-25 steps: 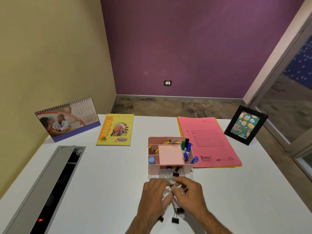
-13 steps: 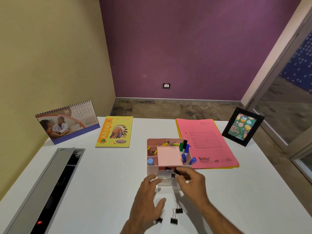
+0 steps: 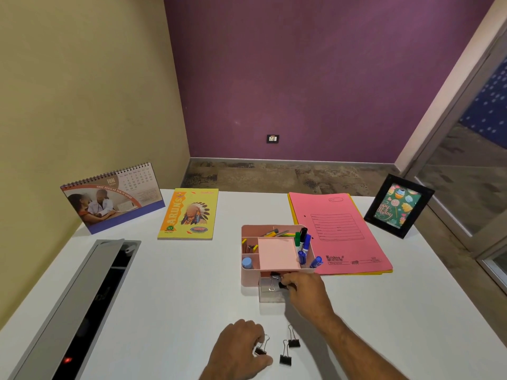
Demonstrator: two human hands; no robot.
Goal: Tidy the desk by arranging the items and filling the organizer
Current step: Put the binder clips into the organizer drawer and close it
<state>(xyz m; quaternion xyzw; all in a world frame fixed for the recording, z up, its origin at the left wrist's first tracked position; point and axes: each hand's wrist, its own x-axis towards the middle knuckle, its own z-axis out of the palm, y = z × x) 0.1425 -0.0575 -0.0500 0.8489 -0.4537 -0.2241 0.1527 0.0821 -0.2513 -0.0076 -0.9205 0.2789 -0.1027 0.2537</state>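
Nearest, left hand (image 3: pixel 241 349): fingers curled over a binder clip (image 3: pixel 261 349) lying on the white desk (image 3: pixel 175 297), thumb and fingertips closing on its black body; it looks pinched, though whether it has left the surface I cannot tell.
Risk there: the wire loops stick out sideways, so a shallow pinch could let the clip spin or flick away toward the desk edge.
Loose clips (image 3: pixel 286 358): two more lie just beside that hand, one (image 3: pixel 293 342) a little farther in; a careless sweep of either forearm could scatter them.
Right hand (image 3: pixel 303 287): fingers clamped on a black clip at the organizer's clear front drawer (image 3: pixel 270 293), which stands pulled out with another clip already inside.
Risk there: the drawer is shallow and open, so a drop from height may bounce the clip out, and a push could shove the drawer shut.
Pink organizer (image 3: pixel 248 278): middle of the desk, markers (image 3: pixel 304 246) leaning at its right side; a knock from the wrist could tip them onto the pink folder (image 3: pixel 343 231).
Far edge: calendar (image 3: pixel 112 200), notebook (image 3: pixel 189 213) and photo frame (image 3: pixel 399 205) stand well apart from the hands.
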